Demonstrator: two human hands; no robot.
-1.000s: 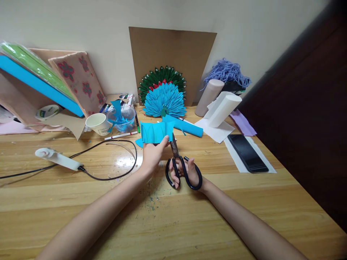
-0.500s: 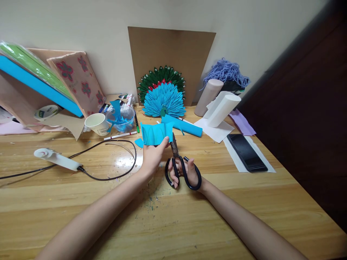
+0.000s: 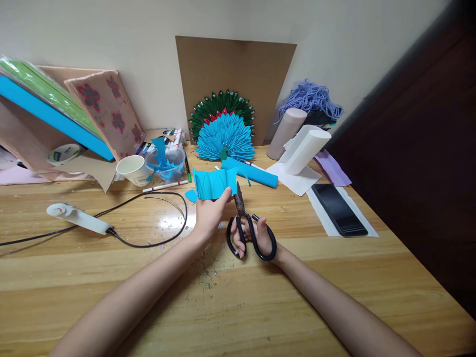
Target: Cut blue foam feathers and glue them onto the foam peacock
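Observation:
My left hand (image 3: 211,210) pinches a piece of blue crepe paper (image 3: 212,183) with faint curved pencil lines on it, thumb on the near face. The fingers of my right hand (image 3: 256,235) go through the black handles of a pair of scissors (image 3: 241,210). Their blades stand upright against the right edge of the blue paper; whether they bite into it is hard to see. A small blue scrap (image 3: 191,196) lies left of the paper. Behind it rests a blue paper roll (image 3: 251,173), in front of a paper peacock (image 3: 225,136) with blue, red and green feathers.
A hot glue gun (image 3: 82,219) with a looping black cable lies at left. Beyond it stand a paper cup (image 3: 132,171) and a plastic bowl (image 3: 169,171) of blue scraps. White rolls (image 3: 307,151), blue yarn (image 3: 310,101) and a phone (image 3: 339,210) are at right. Brown cardboard (image 3: 238,67) leans on the wall.

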